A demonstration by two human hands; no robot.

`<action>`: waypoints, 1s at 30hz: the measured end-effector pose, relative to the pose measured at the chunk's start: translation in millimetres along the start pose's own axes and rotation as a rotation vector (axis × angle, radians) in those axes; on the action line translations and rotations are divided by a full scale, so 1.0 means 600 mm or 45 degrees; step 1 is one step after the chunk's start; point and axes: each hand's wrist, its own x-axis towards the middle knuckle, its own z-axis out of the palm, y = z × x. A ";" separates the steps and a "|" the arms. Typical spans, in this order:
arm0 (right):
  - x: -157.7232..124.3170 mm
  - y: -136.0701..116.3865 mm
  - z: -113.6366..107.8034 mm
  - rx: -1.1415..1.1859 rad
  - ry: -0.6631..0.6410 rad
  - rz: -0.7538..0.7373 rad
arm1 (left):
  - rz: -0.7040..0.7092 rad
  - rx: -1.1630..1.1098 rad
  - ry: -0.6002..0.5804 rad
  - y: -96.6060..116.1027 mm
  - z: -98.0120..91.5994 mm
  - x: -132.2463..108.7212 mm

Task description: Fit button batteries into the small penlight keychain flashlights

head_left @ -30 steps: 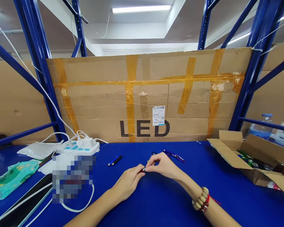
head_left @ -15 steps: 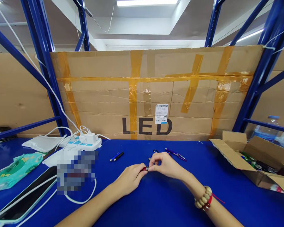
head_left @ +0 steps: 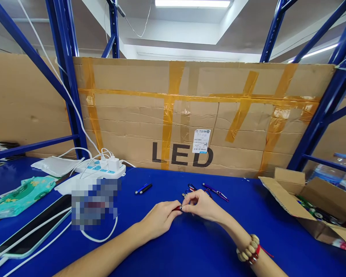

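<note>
My left hand (head_left: 159, 220) is closed around a small dark red piece (head_left: 177, 208) with a shiny end, partly hidden by the fingers. From the other side, my right hand (head_left: 201, 206) pinches that shiny end between thumb and index finger. Both hands meet low over the blue table. Just beyond the right fingers lie small metal bits (head_left: 185, 193) and a dark looped item (head_left: 192, 187), partly covered. A purple pen-like item (head_left: 216, 192) rests behind the right hand. Further left are a blue cap-like piece (head_left: 143, 188) and a black one (head_left: 146, 189).
A power strip (head_left: 119, 171) with white cables stands at the back left, near a phone (head_left: 31, 225) and a green packet (head_left: 23, 196). At the right is an open cardboard box (head_left: 288, 194) holding small items. A large cardboard sheet (head_left: 132, 127) closes off the back.
The camera view has tilted slightly and shifted, so the scene sits a little further right. Both hands stay together on the red piece, with only slight finger movement at the right hand.
</note>
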 end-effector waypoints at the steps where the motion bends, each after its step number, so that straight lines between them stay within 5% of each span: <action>1: 0.000 -0.001 0.003 0.021 0.008 0.017 | -0.006 -0.006 0.019 0.000 0.001 0.000; 12: -0.008 -0.020 0.016 0.292 0.003 0.270 | -0.025 -0.090 0.139 0.008 0.004 0.007; 23: 0.001 -0.010 0.012 0.145 0.179 0.192 | -0.116 -0.041 0.189 0.010 0.007 0.017; 30: 0.009 0.004 -0.053 -0.073 0.572 0.196 | -0.171 0.008 0.241 0.006 0.011 0.021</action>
